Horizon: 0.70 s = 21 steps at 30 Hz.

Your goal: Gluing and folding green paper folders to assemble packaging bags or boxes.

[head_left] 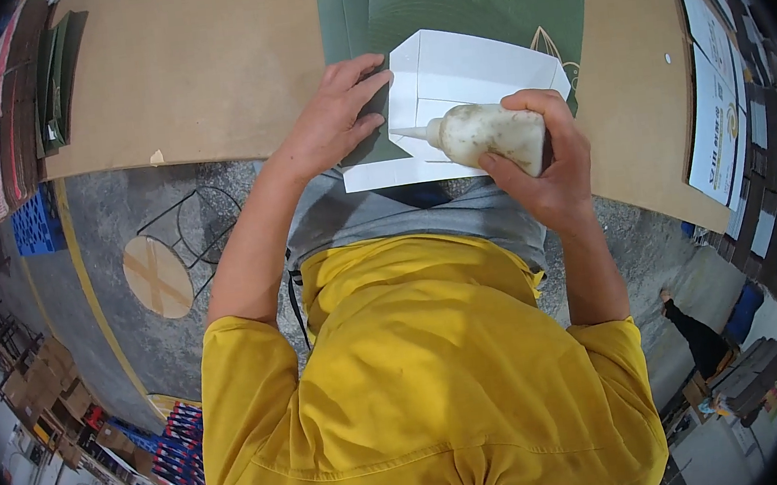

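Holding squeeze bottle (489, 135) sideways, nozzle (411, 133) pointing left over white card's (482, 55) near-left part | best probably: tip low, light even squeeze, card flat | right hand (558, 156) closed round bottle, thumb near side, fingers far | left hand (334, 111) loosely open at card's left edge, contact unclear | card on green sheet (458, 3), table's (199, 63) near edge

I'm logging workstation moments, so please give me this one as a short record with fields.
Left grip: open, at the left edge of the creased white sheet
Right grip: around a stained white squeeze bottle
Nozzle: pointing left, over the creased white sheet
Underneath: green sheet on a brown tabletop
On the left: round-topped stool
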Each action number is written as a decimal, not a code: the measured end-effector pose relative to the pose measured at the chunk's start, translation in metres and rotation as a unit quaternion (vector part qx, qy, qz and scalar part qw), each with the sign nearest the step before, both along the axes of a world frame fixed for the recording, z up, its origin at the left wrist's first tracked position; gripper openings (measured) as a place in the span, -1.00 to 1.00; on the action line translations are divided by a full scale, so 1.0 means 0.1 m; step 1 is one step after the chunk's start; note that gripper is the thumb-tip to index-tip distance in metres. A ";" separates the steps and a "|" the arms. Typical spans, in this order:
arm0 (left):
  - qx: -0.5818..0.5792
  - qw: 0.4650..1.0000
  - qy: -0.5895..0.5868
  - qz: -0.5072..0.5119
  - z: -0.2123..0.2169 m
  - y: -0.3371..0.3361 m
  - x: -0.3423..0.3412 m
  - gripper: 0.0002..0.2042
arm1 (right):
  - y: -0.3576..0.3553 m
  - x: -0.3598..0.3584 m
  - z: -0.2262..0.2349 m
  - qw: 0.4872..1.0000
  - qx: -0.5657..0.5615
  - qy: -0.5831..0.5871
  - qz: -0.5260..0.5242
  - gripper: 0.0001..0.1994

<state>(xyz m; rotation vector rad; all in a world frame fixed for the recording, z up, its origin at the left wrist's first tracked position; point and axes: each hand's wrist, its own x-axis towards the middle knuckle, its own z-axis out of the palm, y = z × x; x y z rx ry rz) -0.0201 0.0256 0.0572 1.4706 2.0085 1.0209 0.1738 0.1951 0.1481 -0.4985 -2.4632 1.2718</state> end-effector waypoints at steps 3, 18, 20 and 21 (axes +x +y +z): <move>0.004 1.000 0.002 0.000 -0.01 -0.01 0.00 -0.44 | 0.01 -0.01 0.01 0.999 0.026 -0.016 0.019 -0.49; -0.005 1.000 0.001 0.002 0.00 0.00 0.00 -0.44 | 0.04 0.08 0.04 0.999 0.010 -0.034 0.020 -0.51; -0.006 1.000 0.001 0.001 0.00 0.00 0.01 -0.44 | 0.04 0.10 0.04 0.999 0.014 -0.032 0.020 -0.51; -0.011 1.000 0.000 0.006 0.00 0.00 0.01 -0.44 | 0.04 0.11 0.05 0.999 0.017 -0.030 0.021 -0.50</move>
